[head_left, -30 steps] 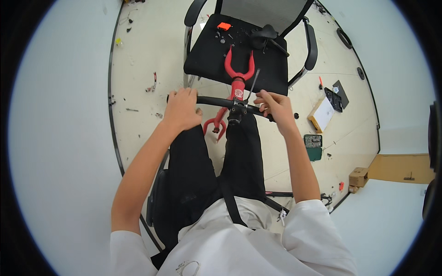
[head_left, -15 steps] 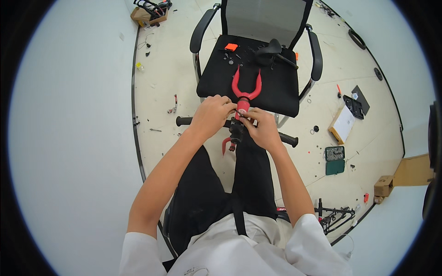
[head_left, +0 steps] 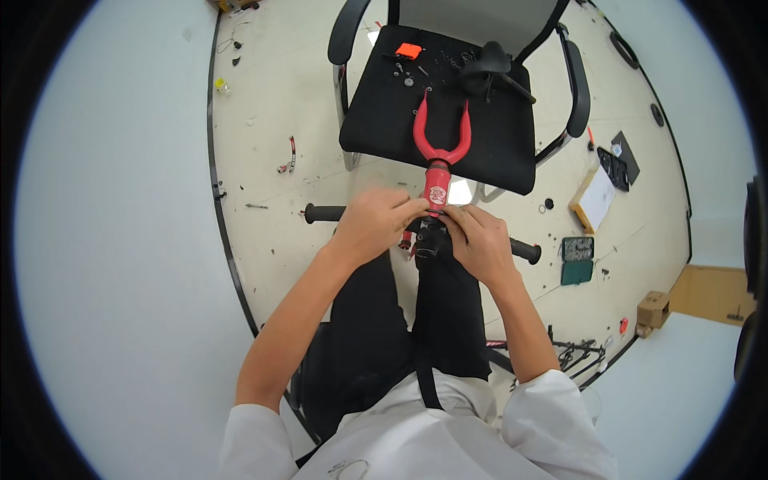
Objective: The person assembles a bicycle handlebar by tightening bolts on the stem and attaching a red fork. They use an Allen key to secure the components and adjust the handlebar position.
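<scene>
I sit with a small red bicycle fork (head_left: 438, 148) pointing away from me, its two prongs resting on the seat of a black office chair (head_left: 384, 120). A black handlebar (head_left: 324, 213) with rubber grips crosses below it. My left hand (head_left: 376, 224) and my right hand (head_left: 478, 240) meet at the black stem (head_left: 428, 238) where fork and bar join, fingertips pinching it from both sides. The joint itself is partly hidden by my fingers.
On the chair seat lie a black saddle (head_left: 488, 68), an orange piece (head_left: 409, 50) and several small screws. The floor to the right holds a green tool case (head_left: 578, 260), a brown notebook (head_left: 594, 198), a cardboard box (head_left: 654, 308) and black parts.
My hands left the handlebar grips and came together at the stem. The view has closed in on the chair and fork.
</scene>
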Tool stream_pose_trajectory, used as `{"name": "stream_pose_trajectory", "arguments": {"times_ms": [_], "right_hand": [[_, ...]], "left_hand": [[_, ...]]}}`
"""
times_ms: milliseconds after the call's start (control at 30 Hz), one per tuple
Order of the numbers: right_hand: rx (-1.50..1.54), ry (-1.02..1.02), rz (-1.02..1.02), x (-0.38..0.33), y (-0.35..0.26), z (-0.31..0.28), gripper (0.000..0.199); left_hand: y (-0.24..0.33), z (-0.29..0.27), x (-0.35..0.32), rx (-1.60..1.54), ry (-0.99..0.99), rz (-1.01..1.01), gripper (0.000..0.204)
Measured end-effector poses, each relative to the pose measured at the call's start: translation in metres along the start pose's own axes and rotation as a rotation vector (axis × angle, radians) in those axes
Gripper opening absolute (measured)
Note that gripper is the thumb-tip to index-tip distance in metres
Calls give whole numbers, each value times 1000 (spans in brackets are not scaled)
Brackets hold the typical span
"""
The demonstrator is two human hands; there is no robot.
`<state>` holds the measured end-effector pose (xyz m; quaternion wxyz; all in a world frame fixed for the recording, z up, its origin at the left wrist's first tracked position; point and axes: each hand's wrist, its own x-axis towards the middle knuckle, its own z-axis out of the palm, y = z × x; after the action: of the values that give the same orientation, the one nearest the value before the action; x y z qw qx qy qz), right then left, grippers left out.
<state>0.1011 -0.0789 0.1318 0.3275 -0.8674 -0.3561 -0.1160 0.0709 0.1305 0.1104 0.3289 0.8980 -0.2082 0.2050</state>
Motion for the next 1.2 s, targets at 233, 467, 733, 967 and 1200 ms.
{"name": "stream_pose_trajectory", "arguments": {"times_ms": [233, 467, 733, 967, 1200], "right_hand": [[-57, 118, -17, -13, 0, 22, 21], [136, 85, 125, -10, 1, 18, 17], [-15, 198, -19, -13, 8, 28, 15], [-117, 168, -75, -23, 17, 26, 17], [-84, 106, -45, -27, 16, 31, 9]], "left_hand": [[-1, -9, 0, 79, -60, 79, 19], [-4, -14, 7, -6, -251, 11, 16], [-1, 7, -9, 60, -102, -4, 19], [-1, 23, -12, 236, -32, 100, 18], [-10, 39, -26, 355, 45, 120, 7]]}}
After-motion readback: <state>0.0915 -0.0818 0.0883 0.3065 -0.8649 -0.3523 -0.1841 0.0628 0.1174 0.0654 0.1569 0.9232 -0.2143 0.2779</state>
